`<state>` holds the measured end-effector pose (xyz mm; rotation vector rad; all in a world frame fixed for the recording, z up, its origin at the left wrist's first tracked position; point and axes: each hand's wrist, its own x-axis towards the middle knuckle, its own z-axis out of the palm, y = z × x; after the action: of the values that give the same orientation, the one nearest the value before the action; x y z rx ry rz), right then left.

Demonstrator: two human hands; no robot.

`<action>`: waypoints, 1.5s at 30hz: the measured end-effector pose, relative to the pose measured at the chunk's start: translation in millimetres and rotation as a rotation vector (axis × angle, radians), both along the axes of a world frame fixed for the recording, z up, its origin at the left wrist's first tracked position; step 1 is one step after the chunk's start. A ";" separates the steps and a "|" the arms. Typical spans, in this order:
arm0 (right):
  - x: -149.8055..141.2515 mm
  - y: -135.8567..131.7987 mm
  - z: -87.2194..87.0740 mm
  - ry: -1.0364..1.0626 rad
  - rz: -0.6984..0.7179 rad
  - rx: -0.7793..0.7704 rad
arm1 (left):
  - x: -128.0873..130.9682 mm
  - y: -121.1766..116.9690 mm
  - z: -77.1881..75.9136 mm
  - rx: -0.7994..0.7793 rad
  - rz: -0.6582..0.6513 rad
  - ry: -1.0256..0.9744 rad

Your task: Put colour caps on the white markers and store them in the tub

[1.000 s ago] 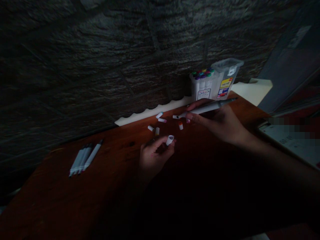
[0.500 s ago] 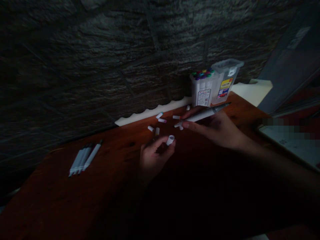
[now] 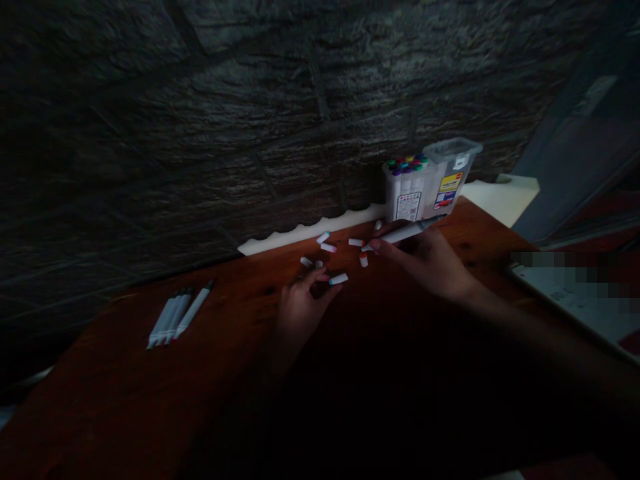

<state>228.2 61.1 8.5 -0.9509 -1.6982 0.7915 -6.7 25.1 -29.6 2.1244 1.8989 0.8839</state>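
My left hand (image 3: 303,300) pinches a white marker cap (image 3: 339,279) with a teal end between thumb and fingers. To its right, my right hand (image 3: 430,260) grips a white marker (image 3: 403,233), whose bare tip points left and down towards the table. Loose marker caps lie beyond and between the hands: one with a pink end (image 3: 329,247), one with a teal end (image 3: 323,237), and two with orange ends (image 3: 356,243) (image 3: 364,261). Farther left, several uncapped markers (image 3: 170,317) lie side by side.
A clear plastic case (image 3: 453,177) with capped markers (image 3: 409,167) stands at the back right of the wooden table (image 3: 240,387). A white scalloped strip (image 3: 305,233) runs along the stone wall (image 3: 225,120). A pale flat object (image 3: 575,287) lies at the right.
The cap in my left hand has turned from its open end facing me to lying sideways, its teal end towards my fingers. My right hand still holds the marker. The view has shifted slightly.
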 end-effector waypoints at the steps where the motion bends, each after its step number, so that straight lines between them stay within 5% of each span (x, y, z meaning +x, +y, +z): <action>1: -0.5 0.0 -0.8 -0.009 0.003 0.002 | -0.1 -0.2 0.1 0.005 -0.008 -0.004; 10: -1.3 2.6 -7.1 -0.037 -0.014 0.021 | -5.7 6.9 3.6 0.111 0.047 0.129; 29: -6.7 -2.0 -7.3 0.003 0.019 -0.007 | -0.4 -1.2 12.7 0.003 -0.204 0.287; 34: -8.1 -6.7 -2.6 0.047 0.034 0.020 | -9.7 -2.8 16.1 0.000 -0.152 0.010; 39: -10.0 -16.0 6.7 0.090 0.092 0.034 | -5.1 -5.5 17.9 0.034 -0.270 -0.416; 45: -11.8 -22.6 11.4 0.094 0.141 0.043 | 8.0 -8.8 17.0 0.011 -0.335 -0.537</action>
<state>216.3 38.5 19.9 -0.7591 -1.7071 0.8746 1.2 16.3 -12.7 1.8740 1.2390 1.2244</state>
